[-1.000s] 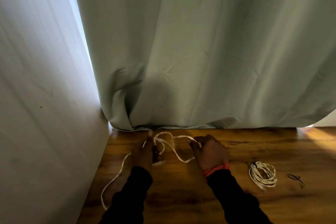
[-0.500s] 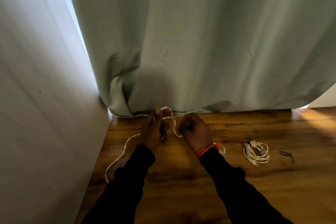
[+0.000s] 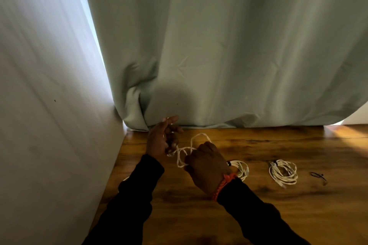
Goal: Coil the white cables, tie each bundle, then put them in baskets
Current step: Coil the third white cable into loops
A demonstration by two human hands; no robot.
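Observation:
A loose white cable (image 3: 184, 153) loops between my two hands over the wooden table (image 3: 298, 205). My left hand (image 3: 162, 139) stands near the curtain's hem, its lower fingers curled round cable turns while thumb and forefinger point out. My right hand (image 3: 207, 163), with an orange bracelet, pinches a loop of the same cable. A coiled white bundle (image 3: 240, 168) lies just behind my right wrist, partly hidden. A second coiled bundle (image 3: 282, 172) lies further right. No basket is in view.
A small black tie (image 3: 318, 176) lies on the table right of the second bundle. A pale green curtain (image 3: 229, 55) hangs along the table's far edge. A white wall (image 3: 45, 105) borders the table on the left.
My hands drew together near the curtain, then parted again. My right hand has pulled a loop down and right. The cable's tail on the left of the table is now mostly hidden by my left sleeve.

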